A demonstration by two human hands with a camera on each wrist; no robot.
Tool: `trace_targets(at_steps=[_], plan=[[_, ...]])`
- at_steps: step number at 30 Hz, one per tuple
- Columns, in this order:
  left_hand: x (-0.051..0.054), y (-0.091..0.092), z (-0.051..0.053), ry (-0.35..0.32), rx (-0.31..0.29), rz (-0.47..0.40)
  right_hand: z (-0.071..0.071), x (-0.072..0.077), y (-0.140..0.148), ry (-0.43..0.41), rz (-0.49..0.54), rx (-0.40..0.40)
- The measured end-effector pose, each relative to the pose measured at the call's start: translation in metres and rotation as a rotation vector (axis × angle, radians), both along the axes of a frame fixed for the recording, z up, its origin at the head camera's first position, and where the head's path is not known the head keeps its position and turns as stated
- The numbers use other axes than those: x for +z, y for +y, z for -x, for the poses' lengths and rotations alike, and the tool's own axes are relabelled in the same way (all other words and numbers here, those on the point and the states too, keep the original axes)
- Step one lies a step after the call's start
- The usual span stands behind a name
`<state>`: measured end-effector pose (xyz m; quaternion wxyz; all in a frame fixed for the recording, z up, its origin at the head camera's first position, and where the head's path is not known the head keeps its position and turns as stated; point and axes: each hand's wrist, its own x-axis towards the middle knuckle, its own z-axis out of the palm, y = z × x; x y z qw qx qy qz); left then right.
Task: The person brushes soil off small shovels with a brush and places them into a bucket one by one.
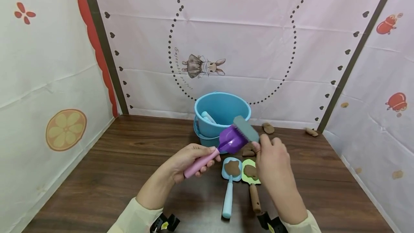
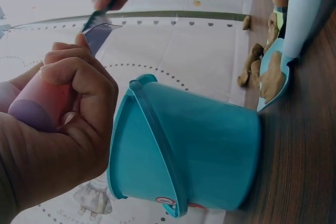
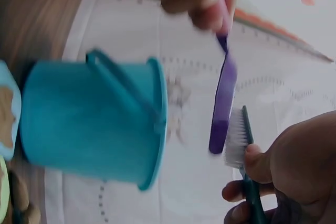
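Both hands are at work above the tabletop [image 1: 139, 154], just in front of the blue bucket [image 1: 210, 129], our landmark. We find the left hand [image 1: 187, 159] with its fingers curled snugly round the pink handle of a purple shovel [image 1: 231, 140]; no gap shows between fingers and handle. The shovel's blade is raised and overlaps the bucket's near side in the head view.

The right hand [image 1: 274, 159], in front of the bucket and to its right, grips a brush [image 1: 246, 129], thumb laid close behind the head, fingers bent round the dark green handle. In the right wrist view we see the white bristles facing the purple blade, right up against it; blur hides the exact contact.

Nearer us than the bucket, side by side, lie a blue shovel [image 1: 228, 199] and a green shovel [image 1: 254, 199], each with a brown patch on its head. Brown lumps [image 1: 268, 128] sit to the bucket's right. Inside the bucket we note a pale blue object [image 1: 207, 117], partly hidden.
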<state>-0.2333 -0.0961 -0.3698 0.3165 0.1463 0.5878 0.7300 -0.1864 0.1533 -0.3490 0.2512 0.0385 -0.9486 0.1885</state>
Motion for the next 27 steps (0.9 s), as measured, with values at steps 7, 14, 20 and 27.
trace_targets(at_steps=[7,14,20,27], plan=[[-0.001,0.0,0.0,0.016,-0.018,-0.008,0.006,0.001,0.022,0.08,0.007,-0.081],[-0.001,-0.001,0.0,0.015,-0.026,-0.015,0.005,0.004,0.022,0.077,0.015,-0.07],[-0.001,-0.001,0.001,0.014,-0.023,-0.012,0.004,0.004,0.022,0.078,0.023,-0.073],[-0.002,-0.001,0.001,0.016,-0.029,-0.011,0.004,0.004,0.022,0.103,0.034,-0.077]])
